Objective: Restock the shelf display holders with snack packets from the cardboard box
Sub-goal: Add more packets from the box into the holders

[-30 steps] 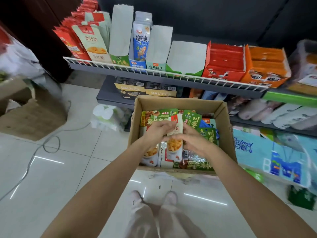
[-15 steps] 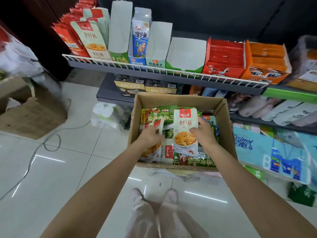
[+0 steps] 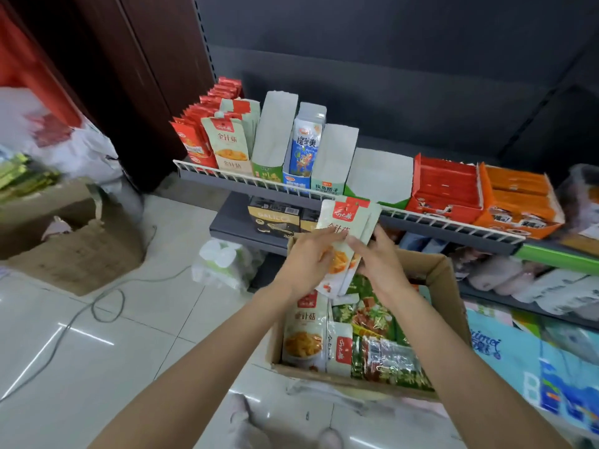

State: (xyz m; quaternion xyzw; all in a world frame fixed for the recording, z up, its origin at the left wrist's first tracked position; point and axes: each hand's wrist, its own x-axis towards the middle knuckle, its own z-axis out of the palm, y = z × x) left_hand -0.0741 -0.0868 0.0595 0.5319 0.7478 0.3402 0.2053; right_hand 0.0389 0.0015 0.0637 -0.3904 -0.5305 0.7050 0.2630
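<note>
Both hands hold a small stack of pale snack packets (image 3: 348, 218) with red tops, lifted above the cardboard box (image 3: 449, 286). My left hand (image 3: 308, 257) grips the stack's left side and my right hand (image 3: 377, 257) grips its right side. More packets of the same kind (image 3: 304, 332) and green packets (image 3: 372, 315) lie in the box. On the wire-fronted shelf (image 3: 259, 181) stands a holder with matching pale packets (image 3: 228, 145), beside red packets (image 3: 191, 142) and tall white display holders (image 3: 275, 131).
Red and orange snack cartons (image 3: 447, 186) fill the shelf's right part. A torn cardboard box (image 3: 74, 244) and a cable (image 3: 97, 306) lie on the tiled floor at left. Tissue packs (image 3: 531, 358) stand at right, and wrapped rolls (image 3: 223, 264) sit under the shelf.
The packets have come up out of the box toward the shelf, now held by both hands. My view has swung left and tilted up, so the box sits lower right.
</note>
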